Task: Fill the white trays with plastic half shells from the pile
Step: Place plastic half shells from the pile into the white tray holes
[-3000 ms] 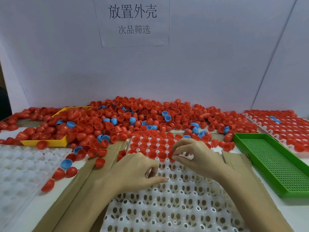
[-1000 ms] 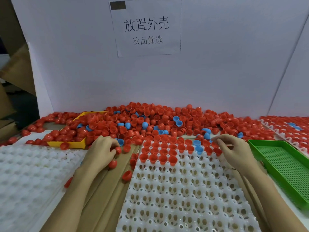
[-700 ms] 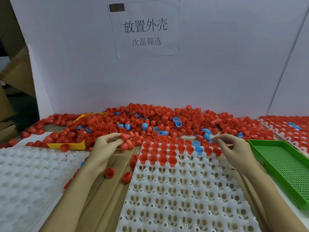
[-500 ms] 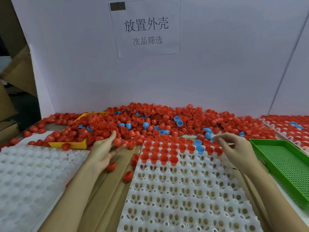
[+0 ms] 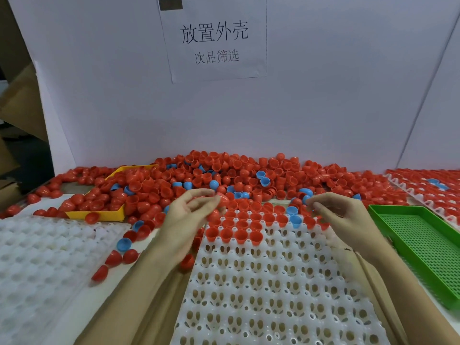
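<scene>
Backdrop: white board wall (image 5: 323, 95) stood behind the bench, with a paper sign (image 5: 214, 38) in Chinese characters taped up high.
Pile: huge heap of red half shells (image 5: 249, 175) ran along the far edge of the bench, a few blue ones mixed in.
Middle tray: white tray (image 5: 273, 295) lay straight ahead, only its far rows filled with red shells plus a couple of blue, the near pockets bare.
Left hand: left hand (image 5: 189, 215) hovered over the tray's far left corner, fingertips pinching a red shell (image 5: 224, 199).
Right hand: right hand (image 5: 341, 215) was up by the tray's far right corner, fingers curled together; couldn't tell if anything was pinched in there.
Left side: second white tray (image 5: 37, 257) sat on the left, with a yellow tray (image 5: 99, 215) of red shells beyond it.
Right side: green mesh tray (image 5: 423, 245) lay on the right, and a shell-filled tray (image 5: 428, 188) beyond it.
Strays: loose shells (image 5: 119, 255) lay between the two white trays.
</scene>
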The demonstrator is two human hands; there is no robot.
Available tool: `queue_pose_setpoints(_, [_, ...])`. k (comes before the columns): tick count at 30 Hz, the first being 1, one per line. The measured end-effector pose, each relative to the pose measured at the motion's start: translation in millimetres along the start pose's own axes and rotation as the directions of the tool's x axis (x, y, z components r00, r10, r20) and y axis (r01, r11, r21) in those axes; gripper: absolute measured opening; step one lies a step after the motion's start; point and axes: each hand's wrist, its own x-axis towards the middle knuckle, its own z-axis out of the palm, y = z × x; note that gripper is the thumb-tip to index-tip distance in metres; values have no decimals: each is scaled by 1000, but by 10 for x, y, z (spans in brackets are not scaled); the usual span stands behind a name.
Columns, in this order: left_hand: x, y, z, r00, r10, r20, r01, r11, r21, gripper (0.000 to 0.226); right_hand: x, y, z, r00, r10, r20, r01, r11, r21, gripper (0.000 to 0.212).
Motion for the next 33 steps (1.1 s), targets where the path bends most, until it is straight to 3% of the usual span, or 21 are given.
queue_pose_setpoints(2, [-60,-60,148,988,90,124,-114,971,210,43,-29,-102,15,985,-28,169,2,988,156,23])
queue_pose_setpoints(5, [-160,-136,358,941,175,290,-289,860,421,64,-90,-244,90,881,-113,460,-47,946,322,35])
queue_pose_setpoints(8, [-249,-227,507,884,218,414,-422,754,504,83,-144,-297,196,809,-151,568,-35,952,303,39])
queue_pose_setpoints(13, [-295,-248,563,861,263,436,-488,670,559,94,-179,-348,271,839,-124,530,-8,971,241,20])
queue_pose_setpoints(17, [-287,-221,504,833,347,430,-551,590,590,82,-195,-332,246,813,-118,571,-3,978,206,12])
queue_pose_setpoints(22, [-340,-211,536,775,334,536,-623,540,566,69,-208,-341,330,786,-131,604,10,980,199,12])
queue_pose_setpoints(25, [-347,-223,578,737,377,561,-672,502,545,67,-211,-310,408,823,-157,546,59,980,192,25])
queue_pose_setpoints(29, [-349,-215,563,788,398,469,-612,424,668,67,-177,-256,390,890,-161,426,116,985,131,30])
queue_pose_setpoints(33, [-291,-150,441,794,379,476,-592,301,748,28,-98,-162,346,973,-94,213,95,995,7,14])
